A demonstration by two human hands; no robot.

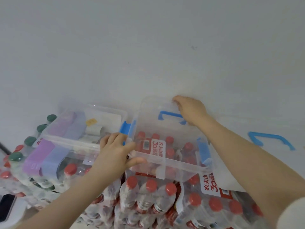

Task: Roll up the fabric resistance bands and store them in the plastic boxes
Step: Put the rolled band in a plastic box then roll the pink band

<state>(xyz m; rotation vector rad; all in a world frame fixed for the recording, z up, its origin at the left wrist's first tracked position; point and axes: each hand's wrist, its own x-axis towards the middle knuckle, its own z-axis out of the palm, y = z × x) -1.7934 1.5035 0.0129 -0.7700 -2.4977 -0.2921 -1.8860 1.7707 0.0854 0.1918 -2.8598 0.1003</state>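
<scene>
Two clear plastic boxes stand on packs of bottled water. The left box [99, 147] has a purple band [39, 156] and a blue band [54, 157] draped over its near rim, with more purple and blue fabric inside. The right box [173, 162] holds nothing. My left hand [113, 152] grips the right box's near left corner. My right hand [189, 109] curls over the top edge of a clear lid with a blue handle [171, 116], which stands tilted at the right box's far side by the wall.
Shrink-wrapped packs of red-capped bottles [148, 195] fill the foreground, with green-capped bottles [29, 141] at the left. A second lid with a blue handle [270, 139] leans against the white wall at the right. A dark device [6, 207] sits at the lower left.
</scene>
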